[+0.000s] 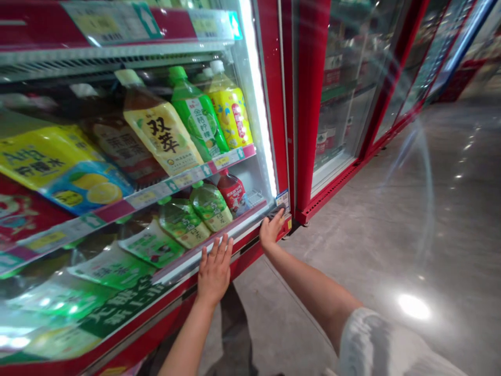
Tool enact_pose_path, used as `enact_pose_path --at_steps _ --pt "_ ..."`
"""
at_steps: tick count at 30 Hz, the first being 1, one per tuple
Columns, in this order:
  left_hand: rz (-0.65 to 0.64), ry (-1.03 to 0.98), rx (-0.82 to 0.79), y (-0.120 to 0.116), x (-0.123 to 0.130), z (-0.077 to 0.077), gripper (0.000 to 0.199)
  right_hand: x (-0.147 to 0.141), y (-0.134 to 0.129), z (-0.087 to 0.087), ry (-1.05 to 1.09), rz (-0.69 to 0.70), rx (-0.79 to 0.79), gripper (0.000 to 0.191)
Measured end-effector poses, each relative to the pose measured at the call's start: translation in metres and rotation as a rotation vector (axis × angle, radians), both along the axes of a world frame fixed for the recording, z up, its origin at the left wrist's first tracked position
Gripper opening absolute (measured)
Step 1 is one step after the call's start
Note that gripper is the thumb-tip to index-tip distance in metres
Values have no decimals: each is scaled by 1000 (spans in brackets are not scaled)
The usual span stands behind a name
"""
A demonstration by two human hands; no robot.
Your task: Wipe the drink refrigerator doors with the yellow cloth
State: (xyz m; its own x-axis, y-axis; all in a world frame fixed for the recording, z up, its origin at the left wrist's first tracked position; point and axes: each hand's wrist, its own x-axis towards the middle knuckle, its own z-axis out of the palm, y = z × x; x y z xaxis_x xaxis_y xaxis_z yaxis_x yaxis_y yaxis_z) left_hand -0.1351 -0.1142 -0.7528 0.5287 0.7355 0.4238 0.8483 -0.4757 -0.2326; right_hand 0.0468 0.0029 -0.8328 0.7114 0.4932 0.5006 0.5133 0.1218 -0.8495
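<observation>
My left hand (214, 269) lies with its fingers stretched out along the lower front edge of a red drinks fridge (250, 256). At the fridge's bottom right corner, my right hand (272, 228) presses a small dark grey cloth (277, 211) against the frame, its fingers partly hidden. A small label (282, 199) is right beside the cloth. Close behind my hands, on the bottom shelf, are green-labelled bottles (211, 205) and a red-labelled bottle (234, 192).
Tilted back on the shelf above are a cream-labelled bottle (162, 130), a green bottle (199, 117) and a yellow bottle (230, 109). Price tags line the shelf edge (183, 179). A second red glass-fronted fridge (313, 130) stands at right, beside grey floor (391, 219).
</observation>
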Motion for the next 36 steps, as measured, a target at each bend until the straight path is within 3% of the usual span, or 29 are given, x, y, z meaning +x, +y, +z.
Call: enact_pose_path --at_steps 3,6,9,11,13,18,20,23,25,28,32,36 --pt "-4 41 23 -13 -21 -5 87 6 2 2 -25 9 -21 84" --pt "-19 90 38 -27 -46 -12 85 -31 -23 6 -73 59 -15 85" --pt "31 121 13 -37 -70 -17 81 -64 -60 13 -254 274 -9 86" --pt "83 130 -7 -44 -83 -18 79 -67 -76 18 -496 484 42 81" --pt "115 139 -13 -50 -95 -18 79 -62 -80 23 -702 607 105 73" --pt "133 155 24 -68 -124 -18 82 -61 -77 30 -819 593 125 56" --pt "147 170 24 -78 -137 -20 83 -64 -80 28 -936 726 170 53" --pt "174 195 -15 -94 -157 -20 84 -54 -84 21 -1176 1049 279 50" --pt "204 195 -38 -104 -170 -20 83 -45 -84 18 -1252 1170 307 48" --pt "273 171 -58 -115 -186 -17 82 -50 -85 27 -1196 1130 237 48" --pt "337 144 -63 -124 -202 -15 84 -109 -103 54 -1038 974 253 48" --pt "342 112 -14 -134 -217 -13 84 -154 -123 67 -1111 1106 400 42"
